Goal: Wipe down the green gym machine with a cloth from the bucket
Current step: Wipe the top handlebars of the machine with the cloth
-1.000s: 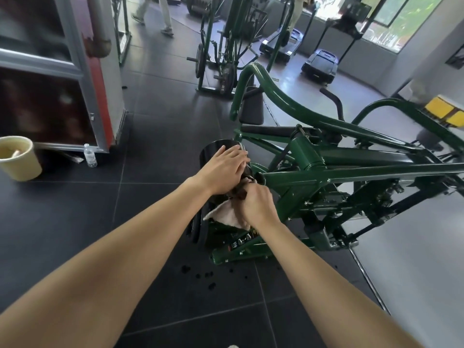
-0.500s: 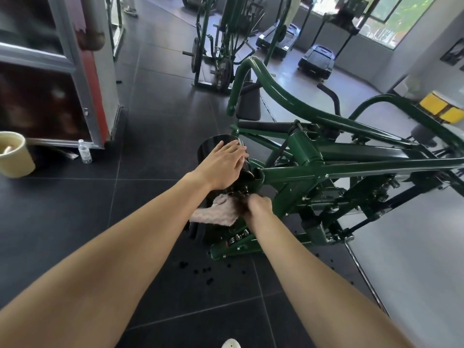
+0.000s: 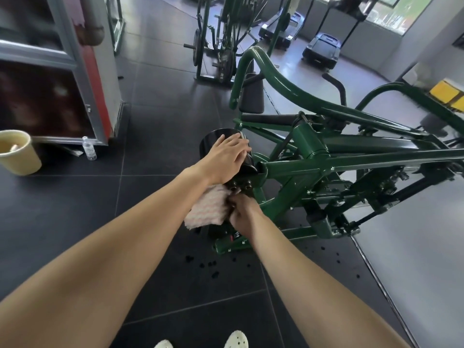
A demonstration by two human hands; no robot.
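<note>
Lower now than a second ago, my right hand grips the cloth against the green machine. My left hand rests flat on its black pad.

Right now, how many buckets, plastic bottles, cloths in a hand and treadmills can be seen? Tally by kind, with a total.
bucket: 1
plastic bottle: 1
cloth, gripped by the right hand: 1
treadmills: 2
Total: 5
</note>
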